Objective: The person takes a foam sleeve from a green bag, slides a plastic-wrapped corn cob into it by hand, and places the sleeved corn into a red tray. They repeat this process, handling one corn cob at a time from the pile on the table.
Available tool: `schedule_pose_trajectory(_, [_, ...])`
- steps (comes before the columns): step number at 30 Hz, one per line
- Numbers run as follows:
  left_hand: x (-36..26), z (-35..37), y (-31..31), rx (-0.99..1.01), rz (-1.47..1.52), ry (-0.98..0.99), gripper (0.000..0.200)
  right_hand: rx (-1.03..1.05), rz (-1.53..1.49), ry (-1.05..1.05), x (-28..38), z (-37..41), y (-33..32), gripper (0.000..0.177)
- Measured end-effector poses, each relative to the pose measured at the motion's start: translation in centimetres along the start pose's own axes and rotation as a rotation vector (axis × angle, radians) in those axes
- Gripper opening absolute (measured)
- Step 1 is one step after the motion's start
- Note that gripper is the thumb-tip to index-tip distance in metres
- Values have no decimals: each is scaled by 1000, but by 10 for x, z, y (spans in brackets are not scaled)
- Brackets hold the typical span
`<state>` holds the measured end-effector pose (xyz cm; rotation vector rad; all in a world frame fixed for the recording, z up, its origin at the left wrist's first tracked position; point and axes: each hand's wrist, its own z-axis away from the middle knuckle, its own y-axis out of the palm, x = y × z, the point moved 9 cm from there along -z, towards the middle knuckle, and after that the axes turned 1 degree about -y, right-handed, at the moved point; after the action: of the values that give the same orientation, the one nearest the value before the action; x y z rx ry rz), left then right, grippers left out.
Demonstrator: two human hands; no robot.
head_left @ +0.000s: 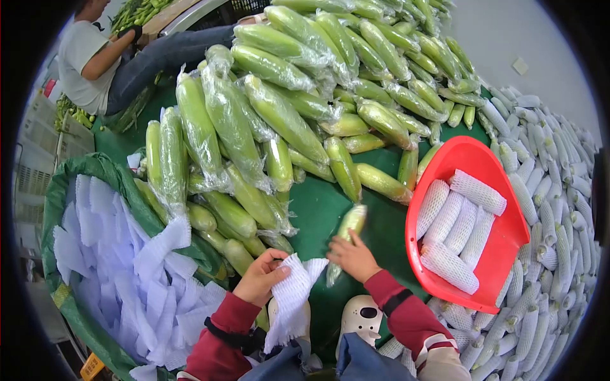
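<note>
My left hand [260,278] is closed on a white foam net sleeve [293,305], which hangs down in front of my lap with its upper end spread. My right hand [353,255] grips a long pale green vegetable [353,221] in clear film, slightly blurred; its exact kind I cannot make out. The vegetable's lower end is close to the sleeve's top edge, but apart from it. Just ahead lies a big pile of similar film-wrapped vegetables [279,114]. To the left, a green sack [70,267] holds many flat foam net sleeves [136,279].
At right, a red scoop-like tub [416,254] holds several sleeved vegetables [445,219]. Behind it rises a large heap of sleeved ones [540,209]. Another person [89,60] sits at upper left near green produce [136,14]. My shoes [359,320] rest on green flooring [314,219].
</note>
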<state>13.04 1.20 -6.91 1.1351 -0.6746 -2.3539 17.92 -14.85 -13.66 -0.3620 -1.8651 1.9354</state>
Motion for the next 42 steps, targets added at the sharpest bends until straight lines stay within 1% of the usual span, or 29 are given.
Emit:
schedule_pose_trajectory(2, [13,2,-1,-43,37,-33,24,-29,-20,-69,15,-1,-12,28])
schedule_pose_trajectory(4, [23,0,-7,-65,79,-67,22,-36,-67,-8,8,1,-23,35])
schedule_pose_trajectory(5, [26,-1,-10,-78,70,-40,21,-43,-87,14,6,0,-31,38])
schedule_pose_trajectory(6, [30,-1,-14,-91,63,-10,20,-67,-604,201,-4,-2,-39,40])
schedule_pose_trajectory(8, [28,-1,-16,-117,25,46,18,-92,-1635,586,9,1,-44,46])
schedule_pose_trajectory(9, [25,-2,-16,-124,-12,70,18,8,-2112,644,36,1,-48,53])
schedule_pose_trajectory(10, [21,-4,-15,-130,-49,94,17,180,-2191,585,53,-4,-62,47])
schedule_pose_trajectory(12, [2,1,-18,-186,-428,200,17,322,-2154,601,66,-7,-47,39])
schedule_pose_trajectory(13, [-8,6,-21,-217,-618,249,16,324,-2115,647,65,-4,-38,36])
schedule_pose_trajectory(15, [-45,28,-35,-404,-773,563,14,332,-2031,727,57,2,-19,33])
schedule_pose_trajectory(16, [-63,43,-36,-497,-847,723,13,135,-2121,822,40,6,-9,33])
schedule_pose_trajectory(18, [-86,59,-55,-539,-233,706,10,-287,-2259,1017,7,24,9,34])
schedule_pose_trajectory(19, [-94,63,-49,-579,-104,631,8,-526,-2369,967,-11,18,-8,41])
schedule_pose_trajectory(20, [-94,60,-48,-499,-37,579,10,-773,-2462,905,-31,14,-27,49])
schedule_pose_trajectory(21, [-83,51,-47,-462,-31,473,12,-695,-2415,847,-35,9,-46,65])
schedule_pose_trajectory(23, [-55,33,-38,-356,-61,295,16,-469,-2420,865,-15,9,-44,71])
schedule_pose_trajectory(24, [-37,25,-31,-361,-106,218,17,-356,-2415,869,-4,8,-43,74])
schedule_pose_trajectory(25, [-16,13,-16,-258,-64,137,19,-98,-2434,808,21,4,-47,73])
schedule_pose_trajectory(26, [-2,5,1,-148,-153,119,21,126,-2508,769,46,6,-53,66])
schedule_pose_trajectory(27, [12,-3,9,-63,-444,123,21,251,-2419,674,61,8,-50,63])
schedule_pose_trajectory(28, [16,-8,15,-88,-782,194,16,367,-2324,576,75,9,-50,61])
schedule_pose_trajectory(29, [19,-7,24,-74,-1038,256,12,317,-2309,688,77,15,-48,55])
schedule_pose_trajectory(30, [19,-5,37,-55,-1297,318,8,326,-2314,747,81,24,-41,52])
schedule_pose_trajectory(32, [28,0,49,-39,-1434,532,5,346,-2320,857,84,39,-26,46])
schedule_pose_trajectory(33, [29,5,56,-33,-1498,640,4,355,-2323,908,85,45,-26,35])
schedule_pose_trajectory(36, [68,-10,29,49,-1014,32,5,424,-2235,1010,86,66,-6,32])
schedule_pose_trajectory(39, [97,-21,13,-26,-500,-28,15,478,-2162,930,96,78,0,23])
schedule_pose_trajectory(40, [100,-23,12,-58,-327,-46,17,428,-2202,922,98,81,7,20])
schedule_pose_trajectory(42, [101,-23,26,82,-449,-72,16,329,-2275,900,98,80,13,16])
